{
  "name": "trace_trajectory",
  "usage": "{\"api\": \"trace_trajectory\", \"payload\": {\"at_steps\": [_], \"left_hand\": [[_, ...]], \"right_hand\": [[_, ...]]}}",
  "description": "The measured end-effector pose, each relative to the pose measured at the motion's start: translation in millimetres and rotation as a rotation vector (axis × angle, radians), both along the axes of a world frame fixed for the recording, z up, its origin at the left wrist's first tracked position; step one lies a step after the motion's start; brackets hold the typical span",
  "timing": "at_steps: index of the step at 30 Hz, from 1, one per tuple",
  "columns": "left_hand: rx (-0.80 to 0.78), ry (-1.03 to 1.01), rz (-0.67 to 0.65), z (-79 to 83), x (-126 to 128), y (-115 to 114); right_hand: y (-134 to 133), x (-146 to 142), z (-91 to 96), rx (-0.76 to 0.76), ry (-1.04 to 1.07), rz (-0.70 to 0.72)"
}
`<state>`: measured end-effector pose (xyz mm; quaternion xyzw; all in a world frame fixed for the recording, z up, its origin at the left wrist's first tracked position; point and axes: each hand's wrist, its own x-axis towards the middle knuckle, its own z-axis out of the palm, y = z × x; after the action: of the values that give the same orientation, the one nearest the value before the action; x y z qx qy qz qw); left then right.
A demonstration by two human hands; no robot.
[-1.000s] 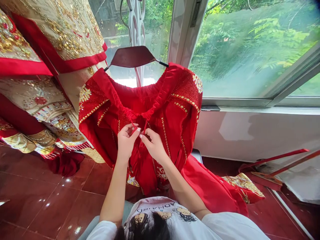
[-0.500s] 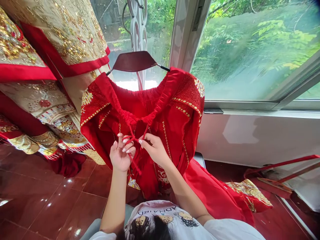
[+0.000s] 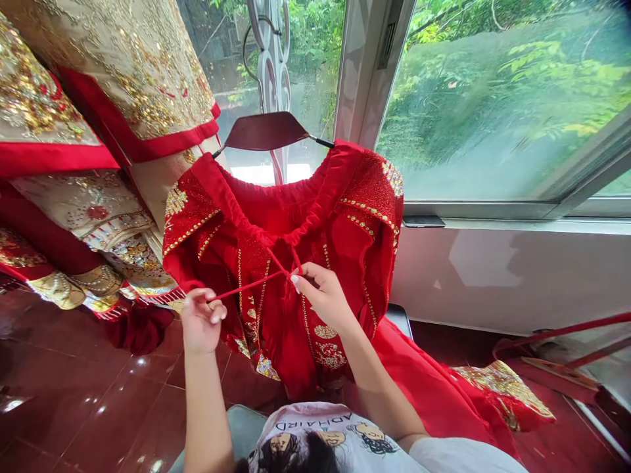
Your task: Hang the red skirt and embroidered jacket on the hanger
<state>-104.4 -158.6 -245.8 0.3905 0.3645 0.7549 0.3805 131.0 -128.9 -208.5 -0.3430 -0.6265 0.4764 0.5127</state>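
Observation:
A red jacket [image 3: 340,190] with gold beading hangs in front of me on a dark red hanger [image 3: 266,131]. From its gathered neckline comes a thin red drawstring [image 3: 251,285]. My left hand [image 3: 203,318], out to the left of the jacket's front, is closed on one end of the cord, which runs taut toward the middle. With thumb and fingers pinched together, my right hand [image 3: 323,295] grips the cord where the strands cross below the neckline. My fingers partly hide that crossing, so I cannot tell whether it is knotted.
Beaded cream and red garments [image 3: 148,79] hang close on the left. A window [image 3: 493,131] with a sill is behind and to the right. Red fabric [image 3: 434,387] stretches to the lower right, near a red-handled object [image 3: 562,378] on the tiled floor [image 3: 123,420].
My left hand has moved left and down, drawing the cord out straight. My right hand has shifted slightly right, still pinching near the crossing. The loop between the hands is gone.

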Motion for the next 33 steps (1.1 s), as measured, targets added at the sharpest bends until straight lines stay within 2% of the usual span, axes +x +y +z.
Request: {"api": "trace_trajectory", "payload": {"at_steps": [2,3,4,5,6,7,10,11,12,13,15,17,19,21,25,28,30,33], "left_hand": [[-0.173,0.438,0.272,3.2,-2.4,-0.3],[-0.199,0.626,0.418,7.3,1.8,-0.4],[-0.176,0.761,0.531,12.9,9.1,-0.3],[-0.117,0.836,0.586,19.2,19.1,0.2],[-0.053,0.865,0.562,25.7,30.8,1.2],[-0.011,0.858,0.463,31.6,43.4,3.0],[-0.028,0.728,0.004,41.8,77.9,11.5],[-0.059,0.684,-0.113,42.4,86.3,14.5],[-0.086,0.654,-0.183,42.2,92.7,17.1],[-0.103,0.648,-0.199,41.7,97.0,19.1],[-0.104,0.719,-0.119,42.4,99.6,21.6],[-0.072,0.852,-0.021,48.7,95.0,23.0],[0.004,0.954,0.038,62.5,84.9,24.8],[0.112,0.975,0.123,82.9,71.1,26.3],[0.318,0.963,0.425,129.1,39.6,22.2],[0.399,1.037,0.6,153.3,15.1,19.7],[0.4,1.06,0.698,159.8,-1.8,26.6],[0.322,1.034,0.724,156.0,-22.4,48.0]], "right_hand": [[-2.1,-2.4,0.0,0.038,-0.041,0.021],[-2.9,-4.7,-0.4,0.055,-0.058,0.024],[-3.6,-7.2,-1.0,0.066,-0.071,0.023],[-4.1,-9.7,-1.6,0.072,-0.078,0.02],[-4.4,-11.9,-2.1,0.074,-0.083,0.016],[-4.6,-13.7,-2.4,0.077,-0.085,0.014],[-5.3,-15.3,-1.9,0.11,-0.085,0.005],[-5.3,-14.6,-1.4,0.13,-0.089,-0.008],[-5.0,-13.2,-0.8,0.154,-0.098,-0.026],[-4.3,-11.1,-0.2,0.18,-0.114,-0.044],[-1.2,-5.1,2.0,0.235,-0.17,-0.071],[3.9,3.9,7.5,0.29,-0.256,-0.083],[9.9,15.8,18.1,0.352,-0.326,-0.118],[15.5,30.1,34.2,0.425,-0.352,-0.168],[24.3,61.8,71.4,0.564,-0.336,-0.221],[37.4,85.4,88.9,0.573,-0.298,-0.276],[54.3,100.1,92.0,0.521,-0.228,-0.348],[87.6,116.8,86.4,0.417,-0.104,-0.437]]}}
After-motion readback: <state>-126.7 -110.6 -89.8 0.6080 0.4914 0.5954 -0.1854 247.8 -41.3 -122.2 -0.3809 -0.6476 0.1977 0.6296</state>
